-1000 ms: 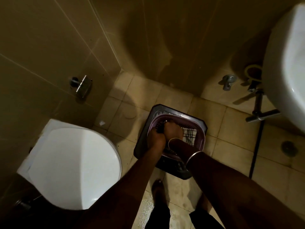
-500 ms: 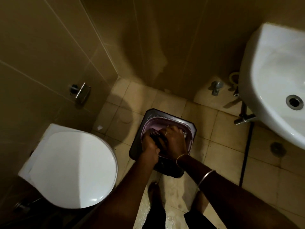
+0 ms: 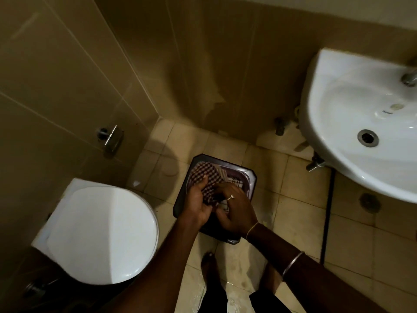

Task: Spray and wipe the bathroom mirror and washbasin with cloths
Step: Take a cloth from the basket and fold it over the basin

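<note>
Inside basket [image 3: 252, 177], plaid cloth [image 3: 236, 183]; left hand [image 3: 198, 204] and right hand [image 3: 237, 213] grip checkered cloth [image 3: 205, 175].

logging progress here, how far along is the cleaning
Done: nothing visibly. In hand: left hand and right hand grip a checked cloth above the basket. Left: spraying and wiping the washbasin, untouched, and the mirror, out of view.

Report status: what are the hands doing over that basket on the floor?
Left hand and right hand both grip the checked cloth, over the basket. Washbasin untouched. Nothing in the way.
</note>
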`<control>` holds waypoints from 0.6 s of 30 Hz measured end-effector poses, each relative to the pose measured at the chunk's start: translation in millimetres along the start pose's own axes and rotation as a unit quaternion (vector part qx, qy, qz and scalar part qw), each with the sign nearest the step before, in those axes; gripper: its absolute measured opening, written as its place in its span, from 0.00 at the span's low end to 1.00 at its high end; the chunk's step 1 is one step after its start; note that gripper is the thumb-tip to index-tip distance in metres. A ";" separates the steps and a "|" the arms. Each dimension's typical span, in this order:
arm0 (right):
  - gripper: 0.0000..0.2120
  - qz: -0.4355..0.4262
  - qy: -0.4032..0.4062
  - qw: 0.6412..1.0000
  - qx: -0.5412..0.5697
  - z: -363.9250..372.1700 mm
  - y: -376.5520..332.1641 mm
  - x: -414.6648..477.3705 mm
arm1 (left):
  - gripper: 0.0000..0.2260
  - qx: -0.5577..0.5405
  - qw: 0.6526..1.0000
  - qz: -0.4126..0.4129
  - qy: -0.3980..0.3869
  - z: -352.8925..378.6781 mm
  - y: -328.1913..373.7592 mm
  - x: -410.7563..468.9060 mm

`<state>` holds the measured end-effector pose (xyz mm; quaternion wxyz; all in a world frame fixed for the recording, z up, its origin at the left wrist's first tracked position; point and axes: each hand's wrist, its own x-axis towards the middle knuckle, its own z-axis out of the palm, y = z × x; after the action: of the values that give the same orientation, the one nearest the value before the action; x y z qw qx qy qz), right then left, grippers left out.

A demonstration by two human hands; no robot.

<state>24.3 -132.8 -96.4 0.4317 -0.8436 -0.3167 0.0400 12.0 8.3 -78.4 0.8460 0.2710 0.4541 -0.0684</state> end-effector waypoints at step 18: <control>0.08 0.338 0.138 0.802 0.472 -217.6 -51.5 48.3 | 0.17 0.104 0.975 0.046 -0.191 167.6 22.1 -86.1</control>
<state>111.2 -236.4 88.1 0.7746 -0.5860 0.1097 0.2109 92.7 -71.6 73.5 0.8864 0.3600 0.2616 -0.1272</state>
